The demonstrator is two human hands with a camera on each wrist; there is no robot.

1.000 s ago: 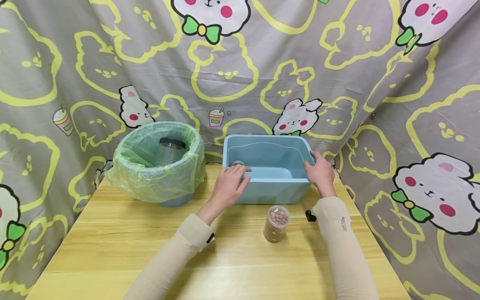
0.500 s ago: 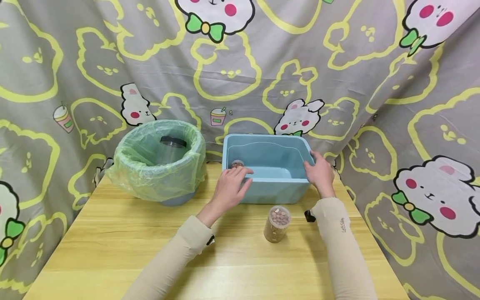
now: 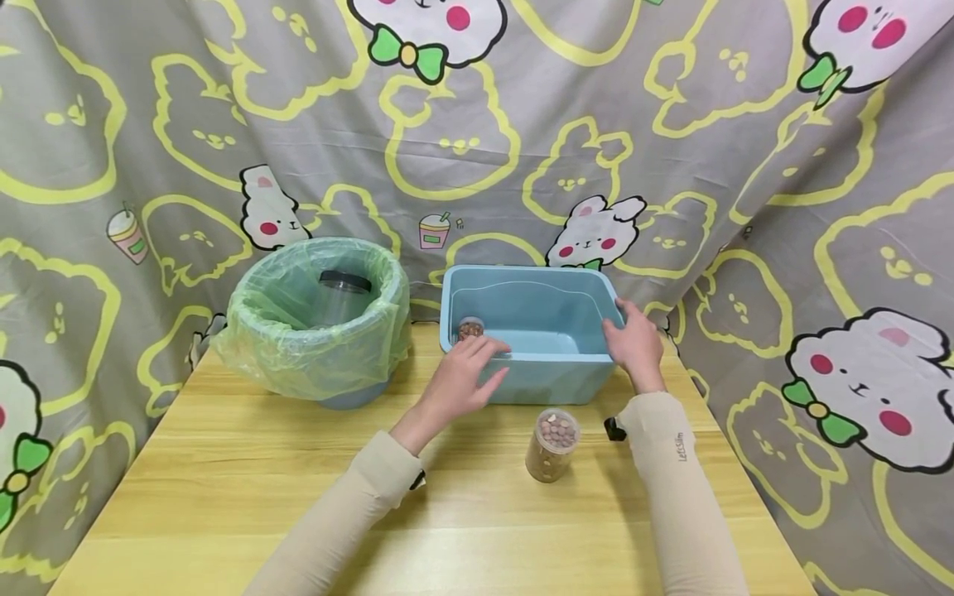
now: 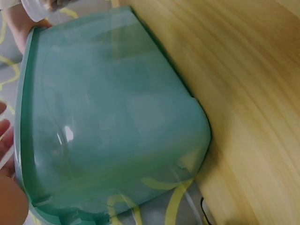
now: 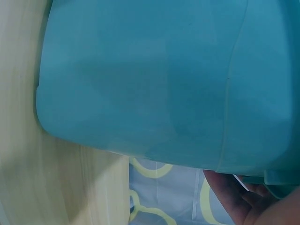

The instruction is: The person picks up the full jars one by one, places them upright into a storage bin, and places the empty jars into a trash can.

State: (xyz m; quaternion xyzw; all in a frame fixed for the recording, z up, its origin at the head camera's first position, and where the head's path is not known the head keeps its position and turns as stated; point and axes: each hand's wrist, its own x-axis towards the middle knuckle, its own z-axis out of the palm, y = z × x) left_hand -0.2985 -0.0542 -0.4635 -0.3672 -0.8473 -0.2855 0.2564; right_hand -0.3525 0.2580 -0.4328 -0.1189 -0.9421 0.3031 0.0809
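Observation:
A light blue plastic bin (image 3: 544, 381) stands on the table. In the head view my left hand (image 3: 458, 385) is at its front left rim, fingers loosely extended over the edge and thumb apart. In the left wrist view, fingertips (image 4: 5, 140) show beside the rim. My right hand (image 3: 635, 343) grips the right rim, thumb on the inner side; in the right wrist view, fingers (image 5: 229, 192) reach under the rim. Inside the bin's left end is a small clear jar (image 3: 470, 329) with brown contents. A clear jar of brownish round pieces (image 3: 551, 444) stands in front.
To the left stands a round bin (image 3: 320, 356) lined with a thin yellow-green bag. A clear jar with a black lid (image 3: 343, 294) lies tilted inside it. Behind the wooden table (image 3: 477, 530) hangs a grey patterned curtain (image 3: 477, 223).
My left hand has drawn back from the small jar toward the bin's front rim and slightly right, uncovering more of that jar. My right hand stays on the bin's rim.

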